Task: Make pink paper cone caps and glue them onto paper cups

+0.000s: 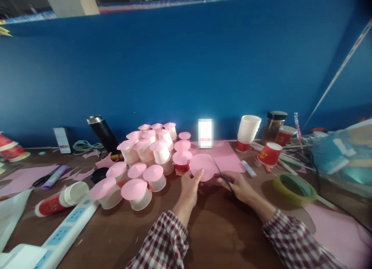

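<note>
Between thumb and fingers, my left hand pinches a round pink paper disc by its lower left edge. My right hand is closed around the handles of a pair of scissors, whose blades point up and left beside the disc's right edge. Whether the blades touch the paper I cannot tell. Behind the disc lies a pink paper sheet. Left of my left hand stand several upturned paper cups topped with shallow pink paper cones.
A stack of white cups, a glue stick, a red cup and a tape roll are on the right. At left are a power strip, lying cups and a black thermos. A blue partition stands behind.
</note>
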`<act>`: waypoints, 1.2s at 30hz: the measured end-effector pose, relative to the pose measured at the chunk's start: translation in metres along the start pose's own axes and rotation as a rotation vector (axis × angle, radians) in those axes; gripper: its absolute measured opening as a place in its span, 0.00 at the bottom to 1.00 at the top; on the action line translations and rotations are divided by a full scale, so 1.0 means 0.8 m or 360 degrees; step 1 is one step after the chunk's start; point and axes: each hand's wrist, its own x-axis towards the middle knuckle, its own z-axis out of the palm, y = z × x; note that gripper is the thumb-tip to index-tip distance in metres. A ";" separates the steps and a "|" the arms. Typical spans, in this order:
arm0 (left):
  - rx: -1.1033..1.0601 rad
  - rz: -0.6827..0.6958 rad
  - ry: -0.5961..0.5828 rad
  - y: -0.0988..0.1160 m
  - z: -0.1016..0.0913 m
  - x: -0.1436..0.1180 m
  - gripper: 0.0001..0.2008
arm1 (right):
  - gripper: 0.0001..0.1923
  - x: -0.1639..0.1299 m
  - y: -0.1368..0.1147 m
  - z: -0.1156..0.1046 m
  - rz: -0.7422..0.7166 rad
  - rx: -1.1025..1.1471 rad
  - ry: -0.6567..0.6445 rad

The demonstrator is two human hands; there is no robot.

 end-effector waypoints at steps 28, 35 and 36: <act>0.0012 0.0117 0.0080 -0.001 -0.005 0.004 0.20 | 0.22 -0.004 -0.001 0.004 0.0101 -0.0009 -0.0023; 0.0026 0.0130 0.0085 -0.007 -0.006 0.009 0.20 | 0.25 -0.003 -0.001 0.006 0.0140 0.0094 -0.0037; 0.0029 0.0137 0.0075 -0.008 -0.006 0.009 0.20 | 0.25 -0.003 -0.001 0.006 0.0144 0.0104 -0.0039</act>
